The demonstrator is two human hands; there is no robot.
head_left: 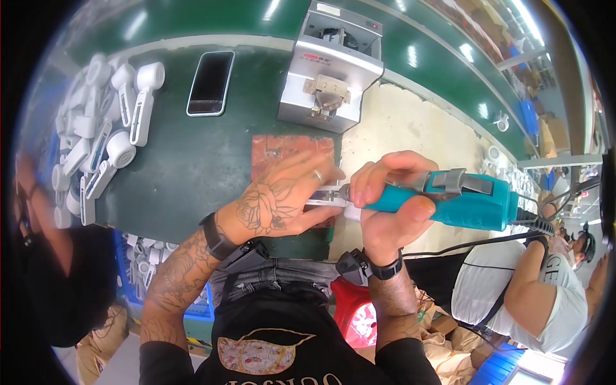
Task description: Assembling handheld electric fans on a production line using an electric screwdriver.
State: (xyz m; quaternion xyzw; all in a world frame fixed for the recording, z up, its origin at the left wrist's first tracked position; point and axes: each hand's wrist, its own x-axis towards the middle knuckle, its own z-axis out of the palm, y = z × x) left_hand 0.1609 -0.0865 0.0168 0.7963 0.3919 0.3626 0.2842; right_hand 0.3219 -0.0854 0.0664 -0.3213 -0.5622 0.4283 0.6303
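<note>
The left hand [276, 200] grips a white part [324, 197] between thumb and fingers, over a red mat [263, 153]. The right hand [383, 235] is wrapped round a teal driver [475, 204], its tip at the part's right end. Beyond the mat stands a grey machine [328, 74]; left of it a phone [210, 83] lies on the green table [186, 163], then heaped white devices [120, 149] farther left

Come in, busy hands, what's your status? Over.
Left fingers on white plastic casing. Right fingers around teal electric screwdriver, pointed at casing. Smartphone apart, not obstructing.
</note>
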